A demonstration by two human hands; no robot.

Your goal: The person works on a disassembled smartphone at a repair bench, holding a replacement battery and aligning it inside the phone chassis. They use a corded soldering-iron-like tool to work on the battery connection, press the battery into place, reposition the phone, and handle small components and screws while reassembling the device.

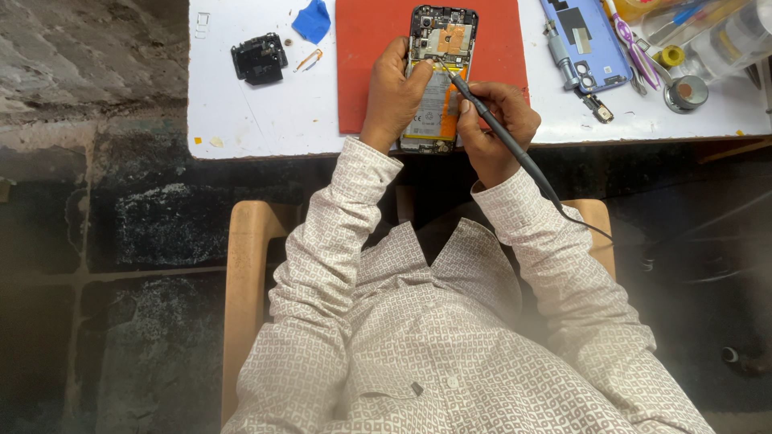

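An opened phone with its back removed lies on a red mat, showing a battery and circuit boards. My left hand grips the phone's left edge, thumb resting on its inside. My right hand holds a black corded soldering iron like a pen. Its tip touches the phone's inside near the top of the battery. The cord runs back over my right sleeve.
On the white table lie a black camera module part, a blue cloth, a blue phone back cover, tweezers, a small round tin and clear containers. I sit on a wooden chair.
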